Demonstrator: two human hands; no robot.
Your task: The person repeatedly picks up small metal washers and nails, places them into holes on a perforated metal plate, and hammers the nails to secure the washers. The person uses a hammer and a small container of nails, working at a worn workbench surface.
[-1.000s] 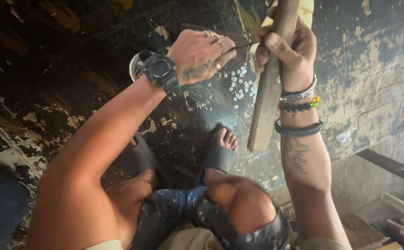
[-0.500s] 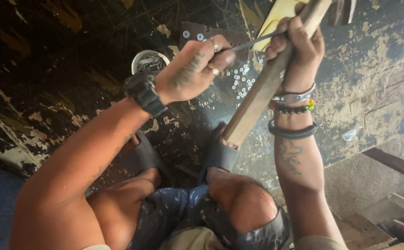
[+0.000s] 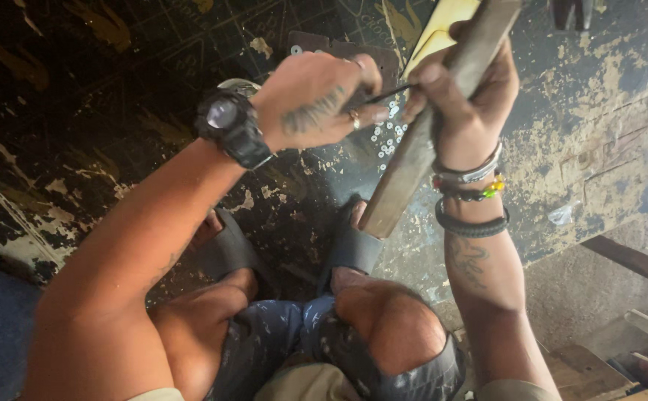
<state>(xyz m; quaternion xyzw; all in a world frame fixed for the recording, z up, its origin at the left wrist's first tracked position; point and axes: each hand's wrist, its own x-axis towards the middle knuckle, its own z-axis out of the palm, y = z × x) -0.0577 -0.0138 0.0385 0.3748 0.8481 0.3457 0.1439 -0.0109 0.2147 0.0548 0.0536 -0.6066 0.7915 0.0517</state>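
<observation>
My left hand point(image 3: 313, 100) wears a black watch and pinches a thin dark pencil-like tool point(image 3: 389, 93), its tip against a wooden stick. My right hand point(image 3: 461, 96) grips that long flat wooden stick point(image 3: 405, 174), which slants from the top right down toward my feet. Bracelets ring my right wrist. Small white washers or beads point(image 3: 388, 134) lie scattered on the floor below my hands.
I squat in dark sandals point(image 3: 353, 245) on a worn black-and-pale painted floor point(image 3: 93, 148). A round metal tin point(image 3: 240, 86) sits behind my left wrist. A yellow board point(image 3: 439, 30) lies at the top. Wood pieces and tools point(image 3: 636, 356) are stacked at the lower right.
The stick has tilted from near upright to a steeper slant, its lower end swinging left toward my feet. My left hand with the thin tool has stayed at the stick.
</observation>
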